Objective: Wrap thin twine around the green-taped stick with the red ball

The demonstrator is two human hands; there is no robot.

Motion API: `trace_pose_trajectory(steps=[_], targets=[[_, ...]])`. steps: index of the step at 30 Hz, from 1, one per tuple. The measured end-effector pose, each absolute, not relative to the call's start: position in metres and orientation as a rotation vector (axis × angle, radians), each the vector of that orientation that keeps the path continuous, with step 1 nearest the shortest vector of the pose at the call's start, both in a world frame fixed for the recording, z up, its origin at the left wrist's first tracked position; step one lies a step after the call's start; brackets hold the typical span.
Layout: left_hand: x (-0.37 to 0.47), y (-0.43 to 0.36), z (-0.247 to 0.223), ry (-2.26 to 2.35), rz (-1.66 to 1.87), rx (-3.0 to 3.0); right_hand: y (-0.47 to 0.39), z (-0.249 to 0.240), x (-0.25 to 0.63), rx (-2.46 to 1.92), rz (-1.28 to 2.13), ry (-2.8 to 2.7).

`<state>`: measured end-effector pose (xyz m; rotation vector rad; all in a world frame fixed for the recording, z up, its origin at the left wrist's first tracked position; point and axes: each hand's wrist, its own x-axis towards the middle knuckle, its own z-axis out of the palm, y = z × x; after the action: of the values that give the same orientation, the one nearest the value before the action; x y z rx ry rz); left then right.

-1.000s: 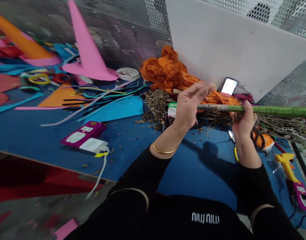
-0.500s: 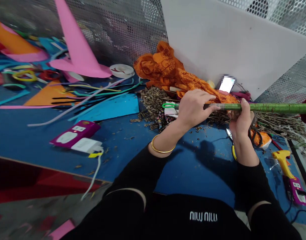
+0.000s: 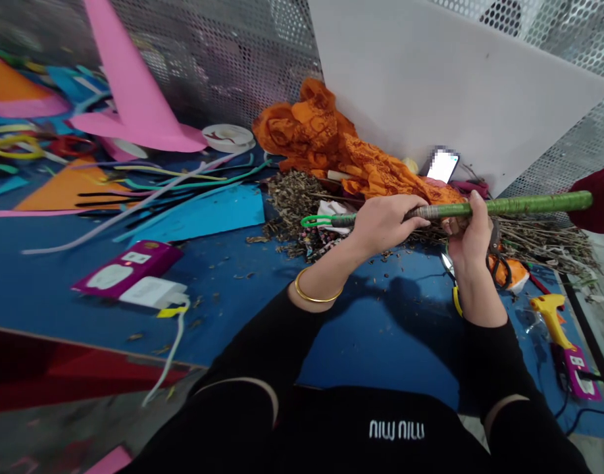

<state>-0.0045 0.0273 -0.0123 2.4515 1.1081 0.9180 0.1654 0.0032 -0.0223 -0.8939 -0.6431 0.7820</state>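
A long stick (image 3: pixel 533 203) wrapped in green stands out level across both hands, its right end slightly higher. A bright green loop (image 3: pixel 316 221) sticks out of its left end, next to a dark grey wrapped stretch. My left hand (image 3: pixel 388 220), wearing a gold bangle at the wrist, is closed round the stick near that loop. Further right, my right hand (image 3: pixel 470 230) grips the stick from below, thumb up along its near side. Behind the stick's right end is a dark red rounded thing (image 3: pixel 603 201); whether they touch I cannot tell.
Dry twigs (image 3: pixel 543 243) and an orange cloth (image 3: pixel 326 131) lie behind the hands, near a lit phone (image 3: pixel 443 166). A yellow glue gun (image 3: pixel 551 316), black-handled shears (image 3: pixel 499 263) and yellow-handled pliers (image 3: pixel 456 299) are at right. Leftward are a purple power strip (image 3: pixel 129 268) and pink cone hat (image 3: pixel 134 99).
The stick has shifted left and its right end has come into view, tilting up a little. Both hands keep their hold. The view has turned slightly to the right.
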Motion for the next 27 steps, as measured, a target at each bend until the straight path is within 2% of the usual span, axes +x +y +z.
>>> trace_pose_trajectory(steps=[9,22,27], targets=[[-0.004,0.019,-0.009,1.254,1.128,2.258,-0.01,-0.021,0.152,-0.686,0.818,-0.764],[0.0,0.02,-0.013,1.358,1.051,2.175,-0.043,-0.008,0.13,-0.848,0.684,-0.896],[-0.001,0.021,-0.016,1.316,1.077,2.271,-0.05,-0.002,0.137,-0.819,0.598,-1.141]])
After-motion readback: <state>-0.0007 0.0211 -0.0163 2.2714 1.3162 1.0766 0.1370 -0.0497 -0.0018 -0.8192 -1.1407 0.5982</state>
